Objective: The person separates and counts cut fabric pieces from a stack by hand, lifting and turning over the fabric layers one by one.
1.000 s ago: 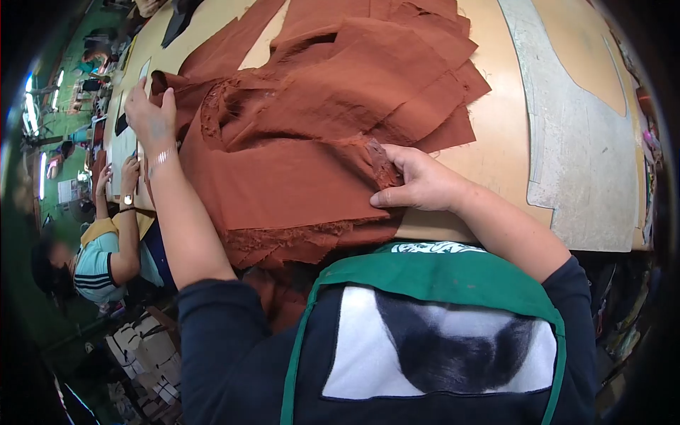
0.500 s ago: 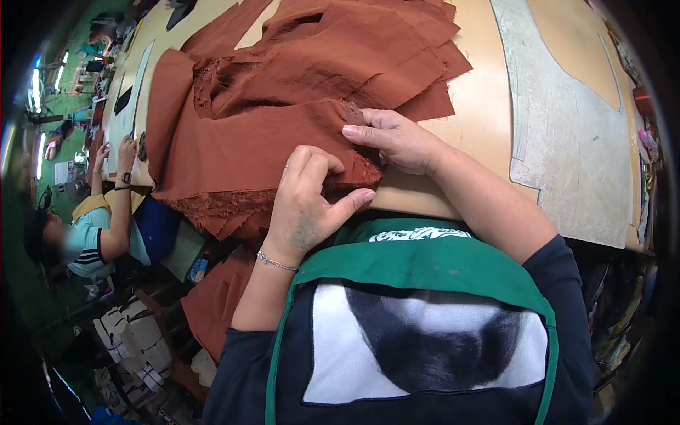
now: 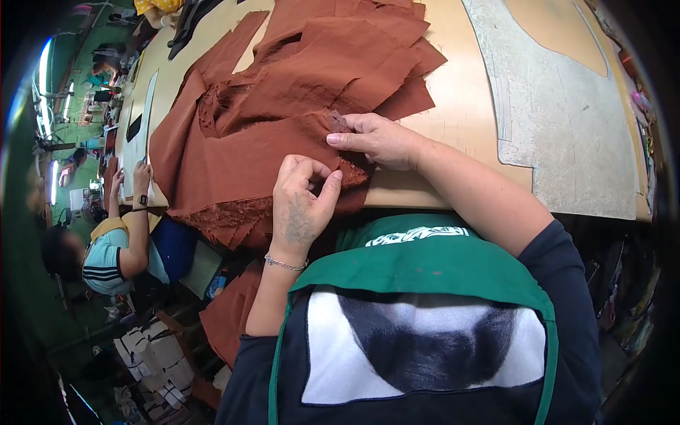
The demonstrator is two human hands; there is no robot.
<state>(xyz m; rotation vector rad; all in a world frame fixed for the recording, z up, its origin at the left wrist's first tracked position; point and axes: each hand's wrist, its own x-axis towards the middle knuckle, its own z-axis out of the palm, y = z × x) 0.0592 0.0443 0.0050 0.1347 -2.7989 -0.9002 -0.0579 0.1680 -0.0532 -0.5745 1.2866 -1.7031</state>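
Observation:
A heap of rust-brown cloth pieces (image 3: 304, 78) with frayed edges lies on the table (image 3: 453, 106), its near edge hanging over the side. My right hand (image 3: 375, 139) pinches the stacked corner of the cloth, thumb on top. Close by on the left, my left hand (image 3: 304, 195) is over the front part of the cloth, with thumb and index finger curled towards each other near the frayed edge. Whether anything sits between those fingertips is too small to make out.
A large grey pattern sheet (image 3: 567, 142) lies on the right of the table. At the left, a co-worker (image 3: 117, 255) has both hands on the table. Another person's yellow sleeve (image 3: 159, 7) shows at the top left. Bundled pale pieces (image 3: 152, 354) stand below.
My left hand has let go of the far left part of the cloth and come over beside my right hand, its fingers now drawn in. My right hand keeps its hold on the cloth corner.

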